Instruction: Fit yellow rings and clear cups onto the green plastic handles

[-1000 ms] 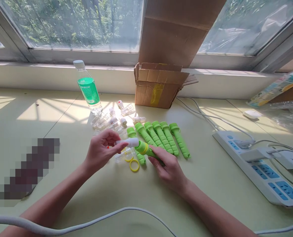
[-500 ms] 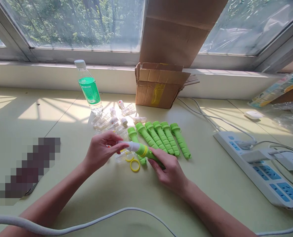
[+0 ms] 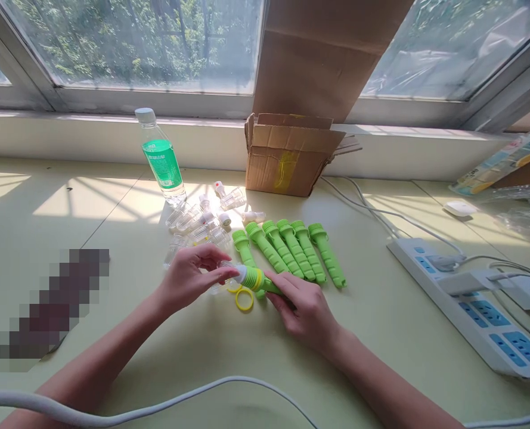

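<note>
My right hand [image 3: 303, 307] grips a green ribbed handle [image 3: 265, 282] with a yellow ring at its end. My left hand [image 3: 193, 277] pinches a white and clear plastic head [image 3: 235, 272] pressed against that ringed end. A loose yellow ring [image 3: 244, 299] lies on the table just below the joint. Several more green handles [image 3: 291, 250] lie side by side behind my hands. Several clear and white heads [image 3: 202, 220] are scattered further back on the left.
A water bottle with a green label [image 3: 161, 158] stands at the back left, and an open cardboard box [image 3: 287, 155] sits by the window. A white power strip [image 3: 470, 304] with cables lies on the right. A white cable [image 3: 157, 405] crosses the near table [image 3: 403, 333].
The white head has been pushed further into the green handle, and both hands have drifted slightly lower and closer together.
</note>
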A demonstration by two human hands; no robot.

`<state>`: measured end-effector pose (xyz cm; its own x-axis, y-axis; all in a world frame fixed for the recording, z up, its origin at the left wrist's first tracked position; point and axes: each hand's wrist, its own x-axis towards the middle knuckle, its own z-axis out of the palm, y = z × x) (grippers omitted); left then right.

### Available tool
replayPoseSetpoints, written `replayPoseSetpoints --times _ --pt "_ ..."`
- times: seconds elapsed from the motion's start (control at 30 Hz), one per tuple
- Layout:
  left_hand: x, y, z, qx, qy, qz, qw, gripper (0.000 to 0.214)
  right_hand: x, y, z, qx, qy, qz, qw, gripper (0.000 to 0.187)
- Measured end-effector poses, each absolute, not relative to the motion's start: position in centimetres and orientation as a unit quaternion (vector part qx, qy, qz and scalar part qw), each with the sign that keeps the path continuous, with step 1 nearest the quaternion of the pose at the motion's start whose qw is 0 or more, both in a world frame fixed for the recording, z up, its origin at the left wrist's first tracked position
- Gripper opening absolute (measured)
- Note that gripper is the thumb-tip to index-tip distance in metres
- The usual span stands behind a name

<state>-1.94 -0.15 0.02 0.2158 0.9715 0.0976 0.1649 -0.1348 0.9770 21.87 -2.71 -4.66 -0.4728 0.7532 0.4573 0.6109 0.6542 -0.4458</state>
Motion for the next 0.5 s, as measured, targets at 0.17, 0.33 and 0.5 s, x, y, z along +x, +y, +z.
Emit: replayPoseSetpoints --times 0.17,0.33,0.5 --pt "-2.28 0.13 0.53 0.586 0.419 0.392 0.573 0.024 21.85 -2.76 -4.30 -0.404 -0.840 0.152 0.327 0.034" --pt "-2.72 0.34 0.44 0.606 0.409 0.385 0.563 0.023 21.83 -2.61 -4.28 -0.399 -0.841 0.158 0.329 0.034" --pt "-2.81 0.28 0.43 0.659 0.397 0.401 0.497 0.018 21.88 -2.57 -4.31 -0.395 -0.840 0.169 0.331 0.035"
